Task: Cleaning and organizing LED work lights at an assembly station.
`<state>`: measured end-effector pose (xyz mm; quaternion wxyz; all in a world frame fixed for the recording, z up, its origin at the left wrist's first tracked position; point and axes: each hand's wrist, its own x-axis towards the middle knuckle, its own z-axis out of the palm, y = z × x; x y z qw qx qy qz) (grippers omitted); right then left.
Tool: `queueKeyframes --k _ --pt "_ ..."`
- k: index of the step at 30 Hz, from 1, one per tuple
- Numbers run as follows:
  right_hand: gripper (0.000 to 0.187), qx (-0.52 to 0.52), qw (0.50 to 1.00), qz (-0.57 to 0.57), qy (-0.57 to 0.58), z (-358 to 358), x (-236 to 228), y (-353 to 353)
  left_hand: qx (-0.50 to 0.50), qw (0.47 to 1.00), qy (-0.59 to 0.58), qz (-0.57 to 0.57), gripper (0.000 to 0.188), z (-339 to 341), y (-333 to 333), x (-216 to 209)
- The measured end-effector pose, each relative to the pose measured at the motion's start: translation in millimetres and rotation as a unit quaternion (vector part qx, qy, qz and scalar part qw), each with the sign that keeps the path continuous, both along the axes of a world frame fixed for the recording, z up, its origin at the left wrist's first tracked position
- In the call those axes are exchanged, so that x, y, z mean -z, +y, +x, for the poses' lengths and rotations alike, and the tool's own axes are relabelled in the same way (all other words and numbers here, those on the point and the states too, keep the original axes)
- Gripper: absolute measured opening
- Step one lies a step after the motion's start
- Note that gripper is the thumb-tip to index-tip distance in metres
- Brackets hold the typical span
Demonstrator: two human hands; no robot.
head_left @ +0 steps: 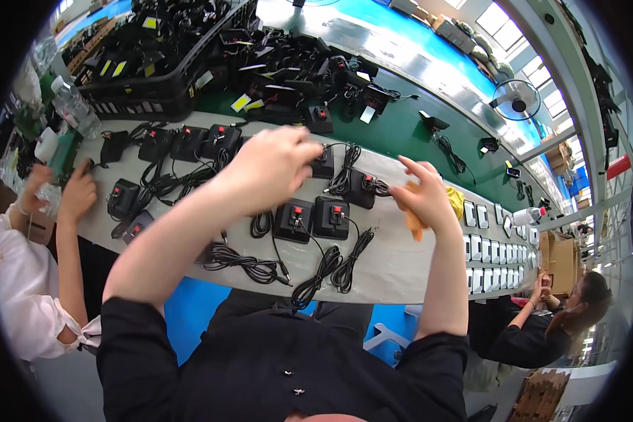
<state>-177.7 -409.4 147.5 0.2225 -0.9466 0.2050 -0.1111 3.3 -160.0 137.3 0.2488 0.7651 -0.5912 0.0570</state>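
- Left hand (278,165) is blurred; it hides part of a black device (324,166) from me.
- Right hand (427,200) partly covers an orange item (414,224) I cannot identify.

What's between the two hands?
Head view: a coiled black cable, a black device with a red part, and another device partly behind the left hand.

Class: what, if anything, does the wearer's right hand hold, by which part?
Cannot be told: an orange item shows at the right hand, any grip hidden.

At least nine black boxes (332,225), two co-workers (28,281), one black crate (141,107)
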Motion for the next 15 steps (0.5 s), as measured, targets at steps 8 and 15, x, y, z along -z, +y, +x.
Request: queueKeyframes --k 8,15 --pt "0.037 0.116 0.971 0.171 -0.123 -195 -15 29 -0.108 0.962 -0.019 0.251 0.056 104 -134 68" --pt "0.036 0.3 0.862 0.34 -0.224 -301 -1 77 -0.075 0.978 -0.015 0.194 0.053 109 -143 12"
